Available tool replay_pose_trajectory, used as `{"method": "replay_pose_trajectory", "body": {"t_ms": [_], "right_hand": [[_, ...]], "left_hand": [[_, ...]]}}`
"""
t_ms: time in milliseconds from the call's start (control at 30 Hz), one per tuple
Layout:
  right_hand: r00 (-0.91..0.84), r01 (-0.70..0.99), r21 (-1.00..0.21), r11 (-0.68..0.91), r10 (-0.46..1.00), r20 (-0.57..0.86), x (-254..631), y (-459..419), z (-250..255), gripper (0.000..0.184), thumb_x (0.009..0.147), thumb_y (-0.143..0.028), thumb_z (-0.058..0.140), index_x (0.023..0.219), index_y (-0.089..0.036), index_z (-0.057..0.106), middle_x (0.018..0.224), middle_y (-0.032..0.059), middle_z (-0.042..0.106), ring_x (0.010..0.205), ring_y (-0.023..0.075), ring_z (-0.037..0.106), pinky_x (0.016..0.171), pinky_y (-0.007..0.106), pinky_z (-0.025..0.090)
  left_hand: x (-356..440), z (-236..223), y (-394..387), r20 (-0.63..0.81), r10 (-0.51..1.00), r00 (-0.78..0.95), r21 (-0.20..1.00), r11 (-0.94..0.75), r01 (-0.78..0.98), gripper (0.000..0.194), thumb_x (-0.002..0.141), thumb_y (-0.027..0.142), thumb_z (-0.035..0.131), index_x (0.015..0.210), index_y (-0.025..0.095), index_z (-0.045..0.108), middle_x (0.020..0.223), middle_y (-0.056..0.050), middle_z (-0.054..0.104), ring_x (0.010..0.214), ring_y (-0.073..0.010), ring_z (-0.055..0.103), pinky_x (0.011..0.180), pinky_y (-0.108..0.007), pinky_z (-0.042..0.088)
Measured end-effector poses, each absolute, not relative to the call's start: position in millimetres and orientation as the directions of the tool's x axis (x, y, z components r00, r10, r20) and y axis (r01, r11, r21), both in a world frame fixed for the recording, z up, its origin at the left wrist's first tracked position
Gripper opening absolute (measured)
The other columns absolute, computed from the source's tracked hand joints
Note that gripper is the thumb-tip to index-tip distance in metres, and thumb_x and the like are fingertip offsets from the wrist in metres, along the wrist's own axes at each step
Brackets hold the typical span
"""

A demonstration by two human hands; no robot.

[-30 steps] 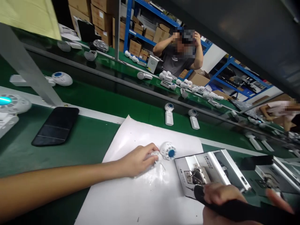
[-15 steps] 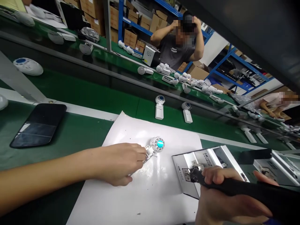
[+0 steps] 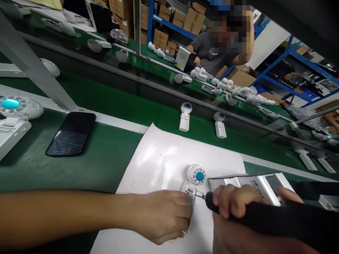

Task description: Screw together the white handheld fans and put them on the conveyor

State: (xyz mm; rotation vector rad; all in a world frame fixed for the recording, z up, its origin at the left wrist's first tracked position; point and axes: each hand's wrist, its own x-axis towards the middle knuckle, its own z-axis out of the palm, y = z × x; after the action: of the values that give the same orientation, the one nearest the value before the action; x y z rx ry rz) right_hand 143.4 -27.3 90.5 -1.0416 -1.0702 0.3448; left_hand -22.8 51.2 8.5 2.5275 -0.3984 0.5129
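My left hand (image 3: 165,215) is closed over the handle of a small white device that looks like a handheld fan (image 3: 196,174), lying on a white sheet (image 3: 164,155). The device's round, slotted head with a blue centre points away from me; the palm covers most of its handle. My right hand (image 3: 235,204) wraps round a black electric screwdriver (image 3: 280,217), held nearly level. Its thin bit reaches the hinge area between head and handle; whether it sits in a screw I cannot tell. Just behind the right hand stands a silver metal box (image 3: 270,187) with printed lettering.
A black phone (image 3: 72,134) lies left of the sheet, beside another white fan (image 3: 16,134). Two more fans, a left one (image 3: 185,116) and a right one (image 3: 220,124), rest on the green belt (image 3: 127,109). Across it, a person (image 3: 214,44) stands near several fans.
The screwdriver has moved from the silver box to the fan's hinge. My left hand has shifted its hold further along the handle. The view has turned left.
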Motion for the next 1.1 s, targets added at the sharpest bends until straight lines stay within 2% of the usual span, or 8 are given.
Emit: {"method": "replay_pose_trajectory", "body": {"t_ms": [100, 333, 467, 800, 900, 933, 1000, 1100], "right_hand": [[0.56, 0.182, -0.829, 0.529, 0.637, 0.53, 131, -3, 82, 0.062, 0.093, -0.086, 0.044, 0.126, -0.034, 0.047, 0.057, -0.0137, 0.053, 0.035, 0.013, 0.037, 0.04, 0.03, 0.042], [0.603, 0.115, -0.862, 0.494, 0.655, 0.455, 126, 13, 68, 0.063, 0.087, -0.085, 0.057, 0.118, -0.031, 0.047, 0.056, -0.0132, 0.053, 0.036, 0.0118, 0.038, 0.04, 0.028, 0.041], [0.612, 0.072, -0.871, 0.486, 0.667, 0.424, 121, 16, 59, 0.054, 0.087, -0.074, 0.068, 0.111, -0.029, 0.049, 0.057, -0.0129, 0.051, 0.038, 0.0106, 0.038, 0.041, 0.027, 0.041], [0.586, 0.119, -0.842, 0.526, 0.647, 0.487, 113, 18, 54, 0.045, 0.094, -0.063, 0.064, 0.119, -0.029, 0.049, 0.061, -0.0123, 0.051, 0.04, 0.0095, 0.039, 0.041, 0.024, 0.038], [0.643, 0.256, -0.785, 0.564, 0.506, 0.574, 130, -7, 75, 0.056, 0.095, -0.073, 0.056, 0.13, -0.031, 0.051, 0.062, -0.0107, 0.054, 0.041, 0.0128, 0.043, 0.042, 0.029, 0.044], [0.677, 0.408, -0.739, 0.537, 0.366, 0.639, 139, -18, 82, 0.056, 0.098, -0.074, 0.046, 0.134, -0.031, 0.052, 0.063, -0.0087, 0.055, 0.043, 0.0147, 0.046, 0.043, 0.031, 0.045], [0.654, 0.602, -0.685, 0.41, 0.238, 0.718, 161, -38, 94, 0.045, 0.103, -0.062, 0.043, 0.134, -0.031, 0.057, 0.064, -0.0065, 0.051, 0.047, 0.0159, 0.046, 0.049, 0.035, 0.046], [0.668, 0.643, -0.691, 0.33, 0.2, 0.717, 185, -54, 99, 0.047, 0.102, -0.066, 0.042, 0.13, -0.032, 0.058, 0.062, -0.0066, 0.047, 0.046, 0.0153, 0.041, 0.048, 0.034, 0.042]], "left_hand": [[-22, 7, 50, 0.442, -0.176, 0.88, 0.439, -0.813, -0.383, 0.012, 0.1, 0.025, 0.066, 0.092, 0.017, 0.067, 0.094, -0.006, 0.07, 0.094, -0.0217, 0.063, 0.104, -0.036, 0.052], [-23, 5, 52, 0.455, -0.154, 0.877, 0.438, -0.819, -0.371, 0.013, 0.099, 0.027, 0.068, 0.092, 0.015, 0.068, 0.091, -0.004, 0.069, 0.089, -0.0198, 0.062, 0.104, -0.036, 0.051], [-23, 3, 49, 0.466, -0.138, 0.874, 0.442, -0.82, -0.364, 0.014, 0.101, 0.028, 0.066, 0.093, 0.016, 0.067, 0.091, -0.002, 0.068, 0.089, -0.0184, 0.062, 0.105, -0.038, 0.047], [-24, 6, 47, 0.455, -0.078, 0.887, 0.502, -0.8, -0.328, 0.01, 0.1, 0.025, 0.067, 0.092, 0.02, 0.063, 0.092, -0.003, 0.068, 0.089, -0.021, 0.062, 0.099, -0.037, 0.047], [-25, 7, 45, 0.454, -0.062, 0.889, 0.506, -0.803, -0.314, 0.007, 0.099, 0.024, 0.068, 0.096, 0.019, 0.065, 0.096, -0.005, 0.069, 0.089, -0.0216, 0.061, 0.095, -0.038, 0.048], [-26, 7, 45, 0.454, -0.058, 0.889, 0.509, -0.802, -0.312, 0.006, 0.099, 0.023, 0.068, 0.097, 0.018, 0.065, 0.097, -0.005, 0.069, 0.087, -0.0212, 0.061, 0.093, -0.038, 0.049], [-27, 7, 44, 0.456, -0.053, 0.888, 0.516, -0.797, -0.313, 0.004, 0.098, 0.022, 0.068, 0.099, 0.018, 0.065, 0.096, -0.005, 0.068, 0.083, -0.0205, 0.06, 0.089, -0.038, 0.049], [-27, 7, 44, 0.449, -0.051, 0.892, 0.524, -0.794, -0.309, 0.006, 0.098, 0.022, 0.068, 0.102, 0.019, 0.065, 0.097, -0.005, 0.069, 0.083, -0.0203, 0.06, 0.089, -0.037, 0.048]]}}
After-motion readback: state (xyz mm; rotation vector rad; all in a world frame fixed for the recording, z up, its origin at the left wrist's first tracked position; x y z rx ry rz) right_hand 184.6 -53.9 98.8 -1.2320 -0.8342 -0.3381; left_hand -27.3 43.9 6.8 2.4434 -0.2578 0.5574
